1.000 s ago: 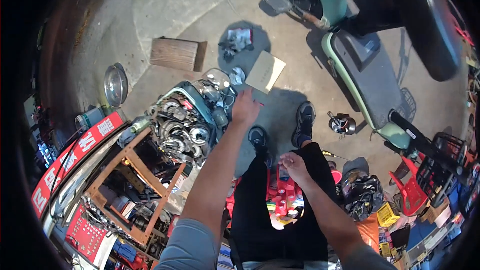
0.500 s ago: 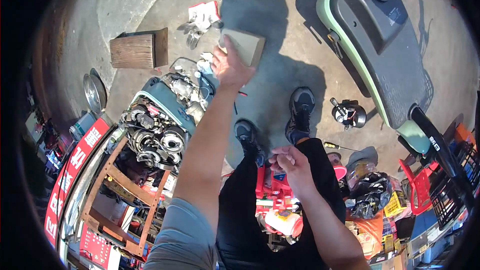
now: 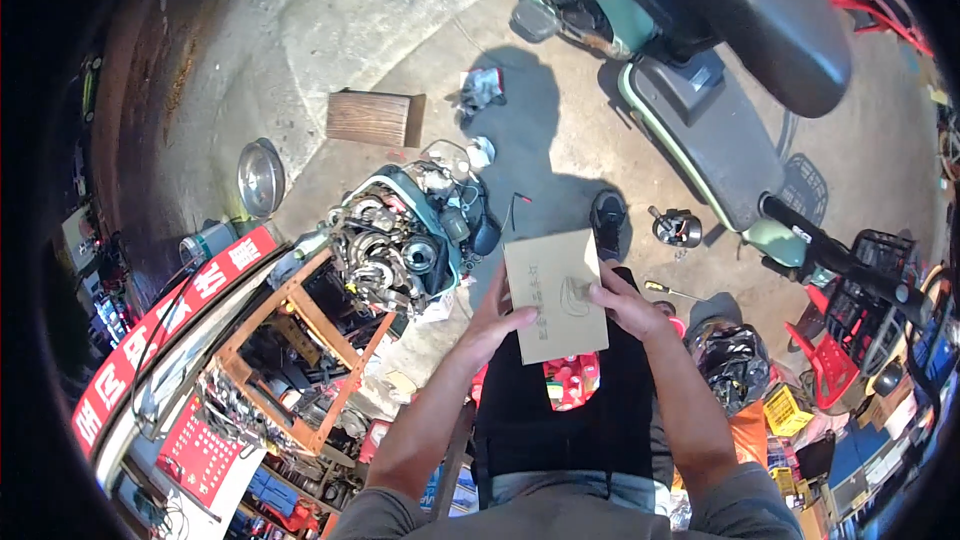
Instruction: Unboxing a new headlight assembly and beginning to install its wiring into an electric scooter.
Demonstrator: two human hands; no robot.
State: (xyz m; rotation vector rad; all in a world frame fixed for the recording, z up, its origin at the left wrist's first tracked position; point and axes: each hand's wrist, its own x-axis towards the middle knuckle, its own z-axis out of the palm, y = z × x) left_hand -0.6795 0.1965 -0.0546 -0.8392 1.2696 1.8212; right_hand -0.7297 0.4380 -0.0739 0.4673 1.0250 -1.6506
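Together, our left hand (image 3: pixel 490 322) and right hand (image 3: pixel 630 307) clamp the box (image 3: pixel 552 302) by its long sides, which point forward.

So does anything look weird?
A yellow-handled screwdriver lies loose on the grey concrete floor, where someone might step on it. The flat brown cardboard box between left hand and right hand looks undamaged.
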